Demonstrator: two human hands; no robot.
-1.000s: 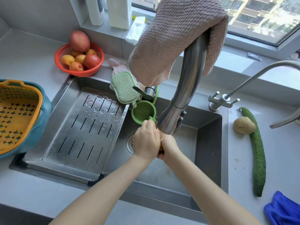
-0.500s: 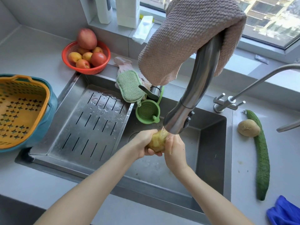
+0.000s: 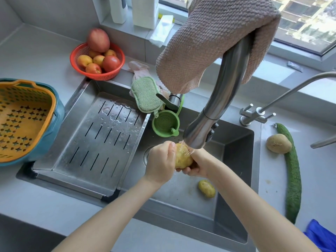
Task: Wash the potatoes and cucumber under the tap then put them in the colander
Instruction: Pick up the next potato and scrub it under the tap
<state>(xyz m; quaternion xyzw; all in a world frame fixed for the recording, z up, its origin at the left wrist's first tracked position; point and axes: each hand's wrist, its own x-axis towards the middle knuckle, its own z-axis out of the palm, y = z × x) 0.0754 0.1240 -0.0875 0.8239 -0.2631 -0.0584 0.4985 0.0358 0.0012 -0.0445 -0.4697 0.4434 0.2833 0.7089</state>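
- The sink [image 3: 234, 171] was the place to work: I judged that staying low over its basin would hold the splash in.
- The orange colander [image 3: 23, 120] sat in a teal bowl [image 3: 57, 122] on the bench [image 3: 45, 57] left of the sink, well apart from my hands. Its left edge was cut off.
- The tap [image 3: 218, 99] poured onto the potato [image 3: 182, 157]. A brown cloth [image 3: 209, 42] hid its arch.
- The cucumber [image 3: 292, 171] lay on the bench at right, with a second potato [image 3: 278, 143] touching it.
- My left hand [image 3: 161, 161] curled round the potato and my right hand [image 3: 198, 164] cupped it from below. Turning it under the stream with a firm grip seemed wise, wet skin being slippery.
- A small potato [image 3: 206, 188] lay on the sink floor. My right fingers under the held potato were hidden.
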